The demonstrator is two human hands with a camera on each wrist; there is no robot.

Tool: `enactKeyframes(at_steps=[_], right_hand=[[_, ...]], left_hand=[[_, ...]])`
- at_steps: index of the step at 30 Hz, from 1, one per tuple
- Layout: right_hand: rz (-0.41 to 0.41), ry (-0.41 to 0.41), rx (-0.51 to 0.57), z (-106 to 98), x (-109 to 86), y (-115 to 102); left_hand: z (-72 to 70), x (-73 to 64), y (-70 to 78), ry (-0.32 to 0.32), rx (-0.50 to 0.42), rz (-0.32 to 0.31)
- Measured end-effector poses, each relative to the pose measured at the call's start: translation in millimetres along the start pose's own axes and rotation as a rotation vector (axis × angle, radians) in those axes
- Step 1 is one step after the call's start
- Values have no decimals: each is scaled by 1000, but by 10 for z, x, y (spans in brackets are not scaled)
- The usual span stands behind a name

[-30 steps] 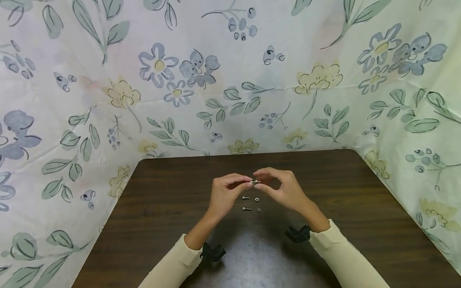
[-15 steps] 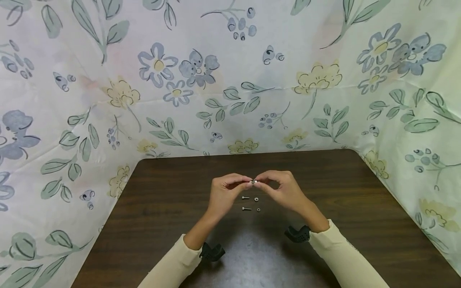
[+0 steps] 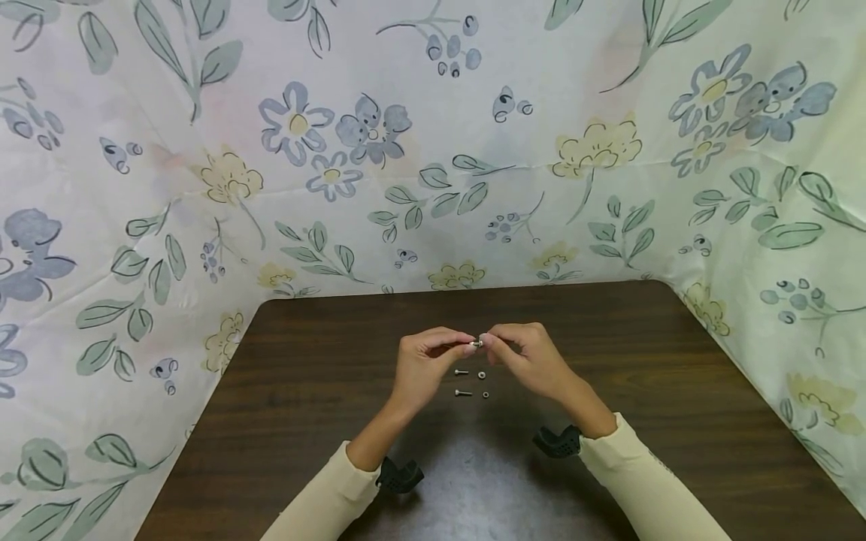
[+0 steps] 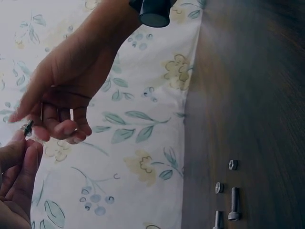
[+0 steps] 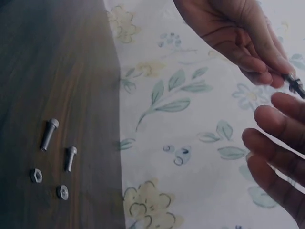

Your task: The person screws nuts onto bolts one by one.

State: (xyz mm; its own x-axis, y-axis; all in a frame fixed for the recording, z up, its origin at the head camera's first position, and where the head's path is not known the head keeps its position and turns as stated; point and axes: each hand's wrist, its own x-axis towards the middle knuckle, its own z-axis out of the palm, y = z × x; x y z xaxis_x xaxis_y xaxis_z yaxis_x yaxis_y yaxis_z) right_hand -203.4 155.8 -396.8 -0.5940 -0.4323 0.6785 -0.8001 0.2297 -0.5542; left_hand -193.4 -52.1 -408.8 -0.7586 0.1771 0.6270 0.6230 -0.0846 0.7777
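Observation:
My left hand [image 3: 422, 368] pinches a small metal bolt [image 3: 477, 343] between thumb and fingers, held above the table. In the right wrist view the bolt [image 5: 294, 85] shows a nut on its shank, with the threaded end sticking out past the left fingertips. Facing it from the other side, my right hand [image 3: 534, 361] has its thumb and forefinger at the nut, the thumb lying across the bolt's end in the head view. The right hand's other fingers [image 5: 274, 138] are spread loosely in the right wrist view. Part of the nut is hidden by fingertips.
Below the hands on the dark wooden table [image 3: 325, 451] lie two loose bolts, a longer one [image 5: 48, 134] and a shorter one [image 5: 70, 159]. Beside them are two nuts, one hexagonal [image 5: 36, 175] and one rounder-looking [image 5: 63, 192]. A flowered cloth [image 3: 433, 225] hangs around the table.
The right thumb and fingers, apart from the bolt at first, came in around its end. Since then the right thumb has rolled forward over it. The left hand has stayed nearly still.

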Motion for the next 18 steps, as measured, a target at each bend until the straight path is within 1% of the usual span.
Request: enactKeyframes(at_steps=[3,5,9,11,13,18], right_hand=[[-29,34,-6,-34,7,-1],[-62,55,-6,-52,16,-4],[-146,63,-4,-55,44,-6],[-168,65,-4,-42,53,4],[-181,72,-10,-25,55,18],[-155,74,-21,1,39,27]], left_hand=[[-5,5,3,11,10,-2],[-8,8,4,17,13,-6],[-13,3,-2,18,12,-14],[-14,1,-8,14,3,-14],[-14,3,-10,9,-3,-16],[-21,5,6,3,-7,-11]])
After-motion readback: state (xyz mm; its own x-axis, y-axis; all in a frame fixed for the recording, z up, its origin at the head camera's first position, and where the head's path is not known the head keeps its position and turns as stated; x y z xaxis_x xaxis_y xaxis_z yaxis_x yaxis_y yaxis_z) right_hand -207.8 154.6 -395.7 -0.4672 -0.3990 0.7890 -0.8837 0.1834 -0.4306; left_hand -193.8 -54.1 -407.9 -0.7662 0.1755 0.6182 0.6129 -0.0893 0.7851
